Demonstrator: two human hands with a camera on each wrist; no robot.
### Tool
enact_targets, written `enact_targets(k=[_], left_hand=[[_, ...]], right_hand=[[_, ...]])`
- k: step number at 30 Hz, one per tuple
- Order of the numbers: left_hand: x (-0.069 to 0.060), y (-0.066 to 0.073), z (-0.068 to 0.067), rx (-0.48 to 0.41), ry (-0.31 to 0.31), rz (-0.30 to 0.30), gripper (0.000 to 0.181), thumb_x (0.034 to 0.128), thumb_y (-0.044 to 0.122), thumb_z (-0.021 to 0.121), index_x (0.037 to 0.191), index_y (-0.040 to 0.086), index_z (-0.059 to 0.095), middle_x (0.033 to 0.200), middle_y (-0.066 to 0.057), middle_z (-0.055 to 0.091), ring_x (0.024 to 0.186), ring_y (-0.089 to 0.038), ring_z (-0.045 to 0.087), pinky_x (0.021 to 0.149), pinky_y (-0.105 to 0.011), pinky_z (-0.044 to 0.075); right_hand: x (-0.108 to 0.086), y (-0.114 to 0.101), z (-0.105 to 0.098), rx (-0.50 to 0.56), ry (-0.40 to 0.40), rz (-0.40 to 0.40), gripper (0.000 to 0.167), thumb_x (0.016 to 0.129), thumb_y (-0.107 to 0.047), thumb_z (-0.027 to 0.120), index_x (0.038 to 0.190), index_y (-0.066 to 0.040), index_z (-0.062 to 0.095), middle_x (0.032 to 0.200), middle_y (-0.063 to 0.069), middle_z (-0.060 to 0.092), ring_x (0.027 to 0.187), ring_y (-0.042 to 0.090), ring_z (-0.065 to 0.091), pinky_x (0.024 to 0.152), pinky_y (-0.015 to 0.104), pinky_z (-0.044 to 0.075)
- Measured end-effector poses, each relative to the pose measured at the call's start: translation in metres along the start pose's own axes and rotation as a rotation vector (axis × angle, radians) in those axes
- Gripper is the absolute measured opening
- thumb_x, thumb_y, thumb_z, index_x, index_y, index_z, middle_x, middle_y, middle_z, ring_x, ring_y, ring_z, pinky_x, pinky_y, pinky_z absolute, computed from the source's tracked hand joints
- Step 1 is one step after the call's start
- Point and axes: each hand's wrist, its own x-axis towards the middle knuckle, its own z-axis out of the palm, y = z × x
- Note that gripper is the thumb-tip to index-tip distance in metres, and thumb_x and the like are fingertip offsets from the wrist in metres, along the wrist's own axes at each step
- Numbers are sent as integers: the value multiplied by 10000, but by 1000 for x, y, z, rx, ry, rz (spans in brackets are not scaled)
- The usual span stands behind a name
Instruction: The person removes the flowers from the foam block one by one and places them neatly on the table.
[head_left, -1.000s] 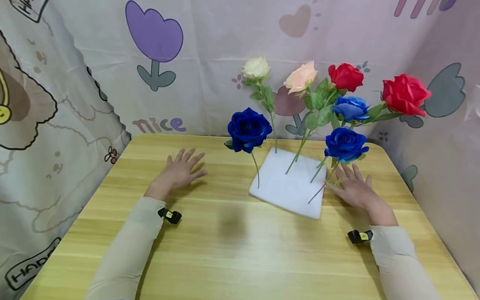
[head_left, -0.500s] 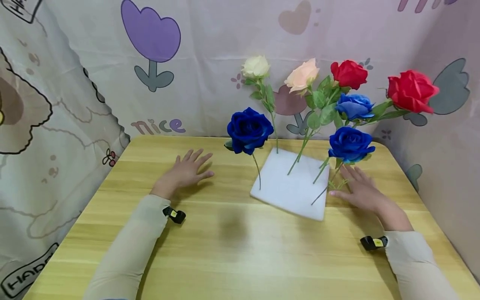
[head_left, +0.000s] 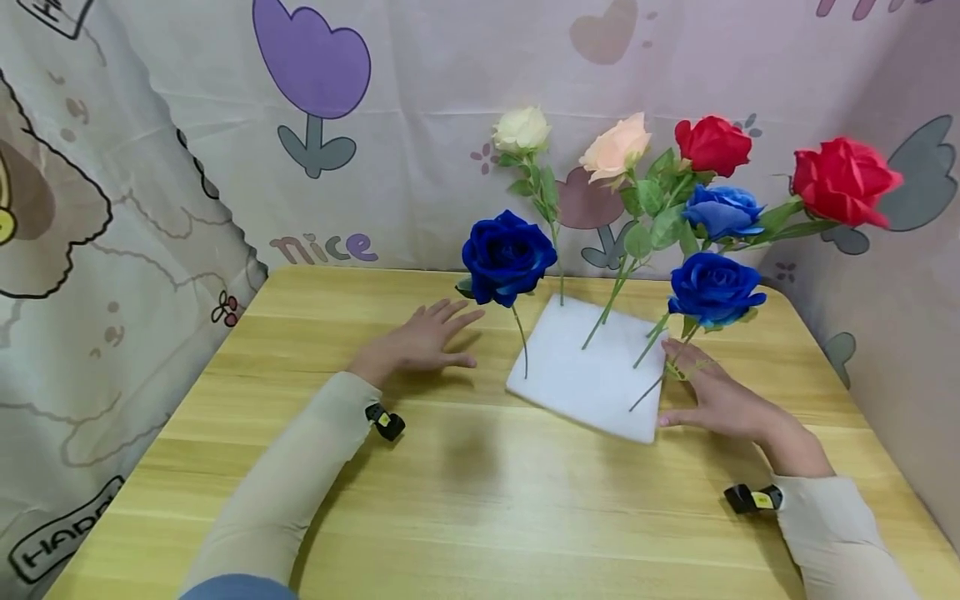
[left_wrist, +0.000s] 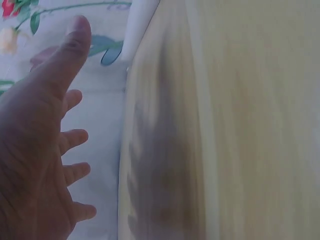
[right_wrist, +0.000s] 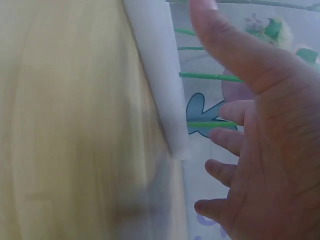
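Observation:
A white foam board [head_left: 555, 392] lies on the wooden table with several artificial roses standing in it on thin stems. A dark blue rose [head_left: 508, 257] rises at its left. A white rose [head_left: 521, 131], a peach rose [head_left: 617, 148], a red rose [head_left: 712, 146] and a lighter blue rose [head_left: 723, 211] stand farther back. Another blue rose [head_left: 716, 289] leans over the right side. My left hand [head_left: 429, 340] is spread, left of the board and apart from it. My right hand [head_left: 716, 398], fingers extended, is at the board's right edge; whether it touches is unclear.
A second red rose [head_left: 846, 182] leans far out to the right above the table [head_left: 450, 517]. A printed curtain [head_left: 420, 125] hangs behind the table and along both sides.
My left hand has moved right, nearer the board. My right hand has come closer to the board's right edge, its thumb shifting toward me. The board and roses keep their arrangement.

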Motion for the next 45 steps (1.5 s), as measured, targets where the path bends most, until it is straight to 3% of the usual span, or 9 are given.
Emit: enact_targets(k=[6,16,24,30,36,45], left_hand=[[20,18,4,-1,-21,68,946,841,759,504,1582,303,132,1625,-77,118,1470,-348,106,1147,-619,124],[44,37,13,-43,-94,117,994,784,808,515,1576,339,139,1621,-38,129,1475,-287,98,1185,-500,118],[57,50,16,-15,-165,147,1030,771,812,523,1581,309,132,1633,-20,98,1483,-284,75,1192,-478,96],[62,54,18,19,-188,210,1035,789,798,516,1582,238,158,1634,-14,94,1486,-266,57,1199,-442,70],[63,59,17,40,-225,197,1045,784,798,523,1581,226,163,1634,7,82,1486,-287,21,1197,-463,66],[58,58,17,82,-192,218,1057,776,797,534,1570,176,213,1626,22,129,1484,-253,87,1201,-382,98]], right_hand=[[2,-4,8,-23,-6,21,1165,770,-494,799,1560,-14,91,1591,264,34,1429,488,57,1074,698,170],[3,-9,21,-121,-3,9,1148,769,-563,765,1541,31,158,1567,294,127,1418,495,107,1079,671,211],[2,-16,23,-143,-25,6,1139,748,-615,753,1527,32,232,1571,260,153,1419,486,126,1080,661,230],[3,-15,26,-153,-15,-16,1148,736,-628,754,1527,26,240,1573,249,168,1422,473,136,1075,658,242],[1,-17,25,-149,-25,4,1161,726,-647,749,1524,30,248,1582,231,157,1437,447,112,1082,652,240],[7,-24,18,-129,-77,38,1186,715,-666,747,1538,6,220,1593,245,93,1441,454,93,1104,645,201]])
